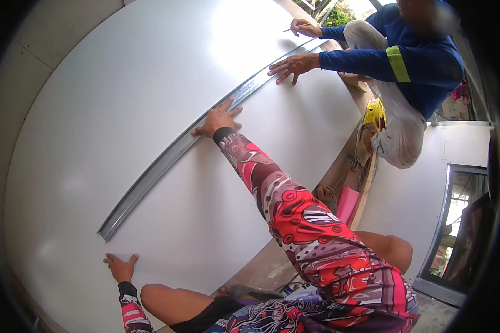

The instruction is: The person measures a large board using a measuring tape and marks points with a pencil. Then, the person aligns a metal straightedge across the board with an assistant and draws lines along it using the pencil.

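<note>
A long metal channel (166,161) lies diagonally across a large white sheet (89,139). My right hand (219,119) rests on the channel near its middle, fingers spread and pressing down. Below the channel's near end, my left hand (121,267) lies on the sheet with its fingers apart, not touching the metal. Farther up, a co-worker's hand (295,66) is spread on the far part of the channel. The co-worker's other hand (305,26) holds a thin pencil-like stick (288,30) near the channel's far end.
The co-worker in a blue long-sleeved top (428,66) crouches at the sheet's right edge. A yellow box (374,115) stands by their leg. A pink object (347,205) lies beside a wooden beam (365,191). A framed window or mirror (455,222) is at the far right.
</note>
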